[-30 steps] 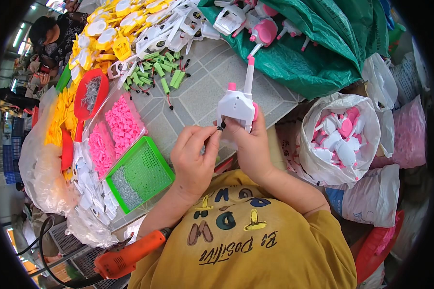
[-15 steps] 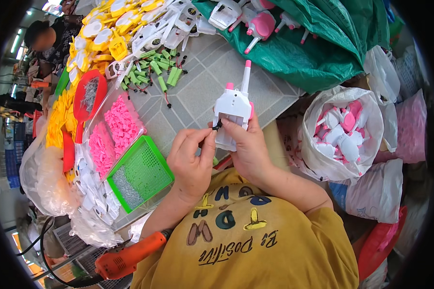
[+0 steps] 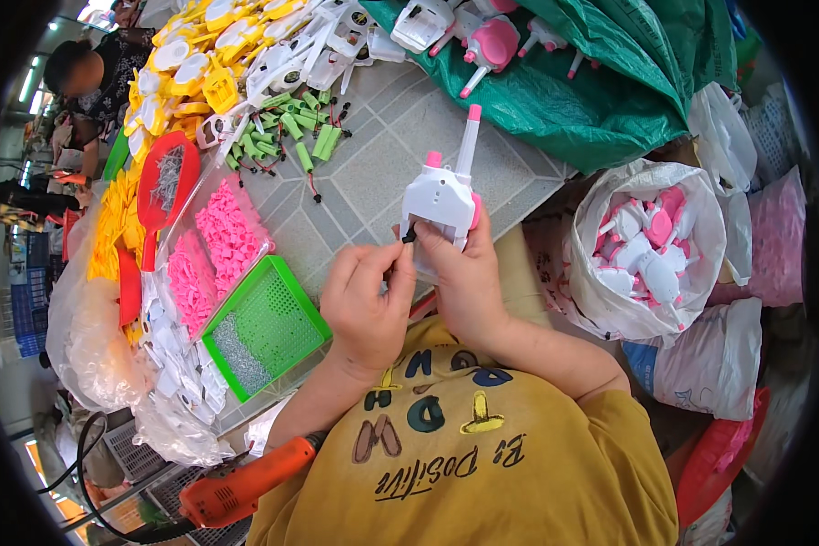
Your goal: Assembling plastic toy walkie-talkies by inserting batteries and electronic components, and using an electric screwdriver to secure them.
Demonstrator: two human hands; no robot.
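Note:
My right hand [image 3: 469, 282] is wrapped round a white plastic toy body [image 3: 437, 196] with a long pink-tipped stem and pink knobs; its thumb presses into the open compartment. Beside that compartment my left hand [image 3: 366, 296] pinches a small black piece [image 3: 409, 236], too small to make out exactly. The stem points away from me. Beyond, on the tiled tabletop [image 3: 378, 155], lies a pile of green cylinders [image 3: 291, 123] with black-ended leads.
A green tray [image 3: 273, 328] with small metal pieces and bags of pink parts [image 3: 230, 223] lie left, by a red scoop [image 3: 168, 182] of screws. An orange power tool [image 3: 246, 487] is low left. Right stands a white sack [image 3: 601, 300] of toy bodies; a green sack [image 3: 610, 109] lies beyond.
The toy body has shifted slightly, its stem leaning a little more to the right. My right thumb sits deeper over the compartment; the left hand keeps its pinch on the black piece.

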